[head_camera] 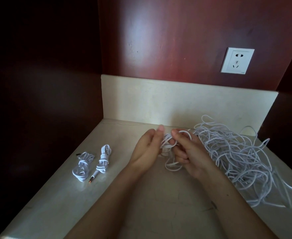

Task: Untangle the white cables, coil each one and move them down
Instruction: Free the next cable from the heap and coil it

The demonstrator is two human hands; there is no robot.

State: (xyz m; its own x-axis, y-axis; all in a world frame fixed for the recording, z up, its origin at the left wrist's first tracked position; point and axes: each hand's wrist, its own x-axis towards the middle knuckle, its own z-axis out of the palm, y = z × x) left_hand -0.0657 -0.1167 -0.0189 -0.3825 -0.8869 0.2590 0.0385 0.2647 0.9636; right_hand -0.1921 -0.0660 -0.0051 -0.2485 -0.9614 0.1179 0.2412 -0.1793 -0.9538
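a cable (169,143) is being coiled between both hands, and two coils (83,165) lie done at the left of the surface (141,204). right grip (188,156) is curled tight on a loop. left grip (147,149) touches the loops, but i cannot tell if it pinches. next, wind up the loose end, clear of the pile (236,156) just beside
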